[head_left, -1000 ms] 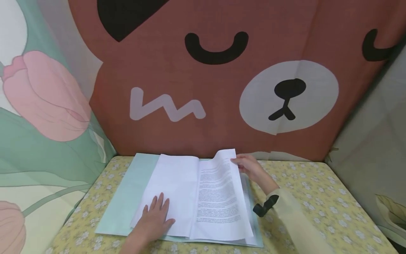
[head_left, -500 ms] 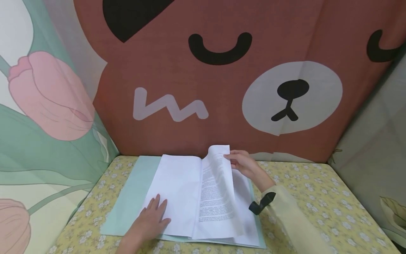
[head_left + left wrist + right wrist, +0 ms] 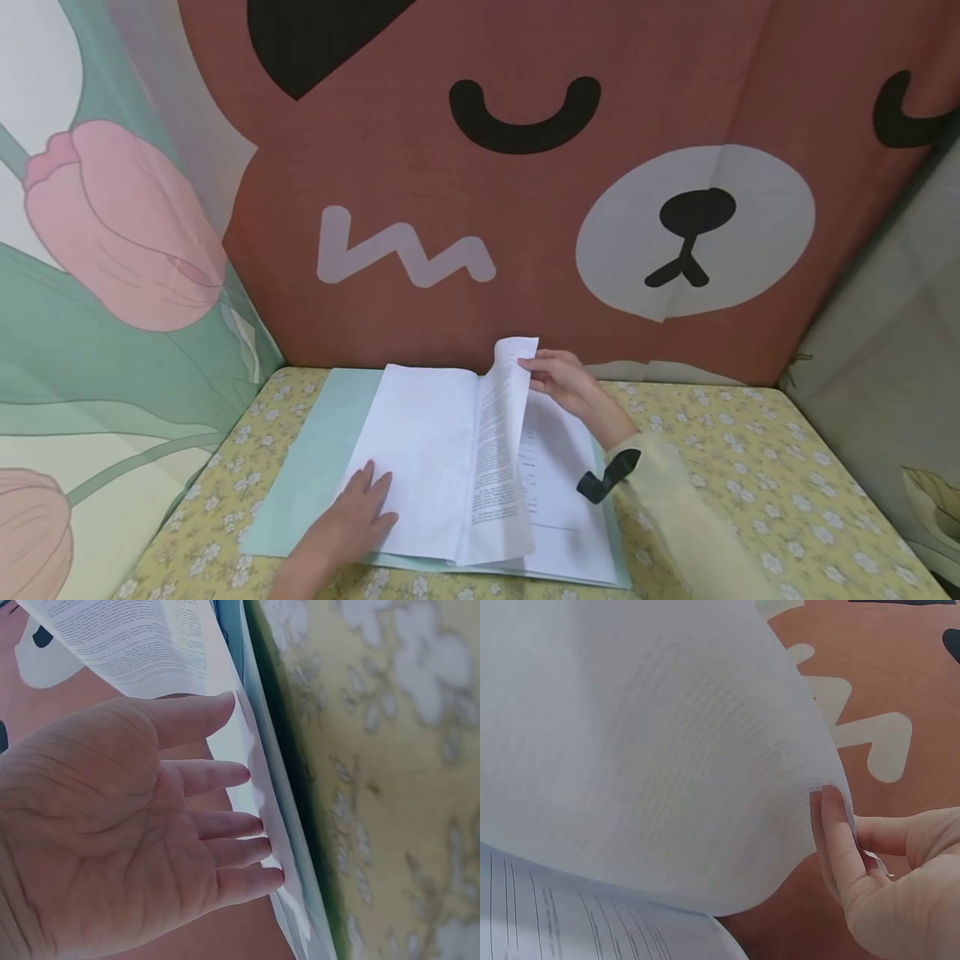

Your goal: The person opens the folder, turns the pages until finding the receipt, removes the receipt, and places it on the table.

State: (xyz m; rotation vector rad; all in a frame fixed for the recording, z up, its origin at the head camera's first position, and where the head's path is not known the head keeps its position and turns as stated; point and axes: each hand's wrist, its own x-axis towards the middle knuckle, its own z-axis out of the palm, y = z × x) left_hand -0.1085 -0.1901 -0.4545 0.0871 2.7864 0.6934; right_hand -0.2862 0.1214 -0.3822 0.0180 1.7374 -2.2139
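A stack of printed white pages lies spread in a pale green folder. My right hand pinches the upper right edge of one printed page, which stands lifted and curved over the right side. In the right wrist view, thumb and fingers of that hand grip the page from both faces. Under it shows another sheet with lines of print. My left hand rests on the blank left page near its lower corner. In the left wrist view its fingers extend straight, fingertips touching the paper.
The folder lies on a table with a yellow floral cloth. Behind it hangs a brown curtain with a bear face, close to the table's back edge. A black strap hangs at my right wrist.
My right hand has moved left, bending the lifted page upward and over to the left. More of the sheet below now shows. My left hand stays on the left page.
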